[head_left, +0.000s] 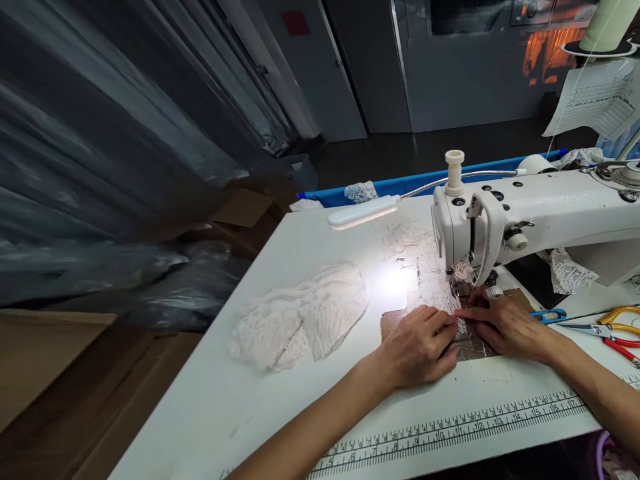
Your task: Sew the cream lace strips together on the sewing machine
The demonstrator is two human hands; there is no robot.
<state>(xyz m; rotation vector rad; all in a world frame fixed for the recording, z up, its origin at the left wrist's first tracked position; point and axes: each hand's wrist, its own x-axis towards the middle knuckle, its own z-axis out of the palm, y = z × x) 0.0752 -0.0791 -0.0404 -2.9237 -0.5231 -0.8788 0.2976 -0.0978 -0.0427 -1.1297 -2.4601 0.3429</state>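
Under the left grip (419, 345), apparently — white lace (434, 288).

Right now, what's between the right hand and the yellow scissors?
A blue tool lies between the right hand and the yellow-handled scissors, in the head view.

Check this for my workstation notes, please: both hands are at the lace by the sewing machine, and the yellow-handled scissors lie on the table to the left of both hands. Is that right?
Not quite: the yellow-handled scissors lie to the right of both hands, as the head view shows. The left hand and right hand are indeed at the lace by the sewing machine.
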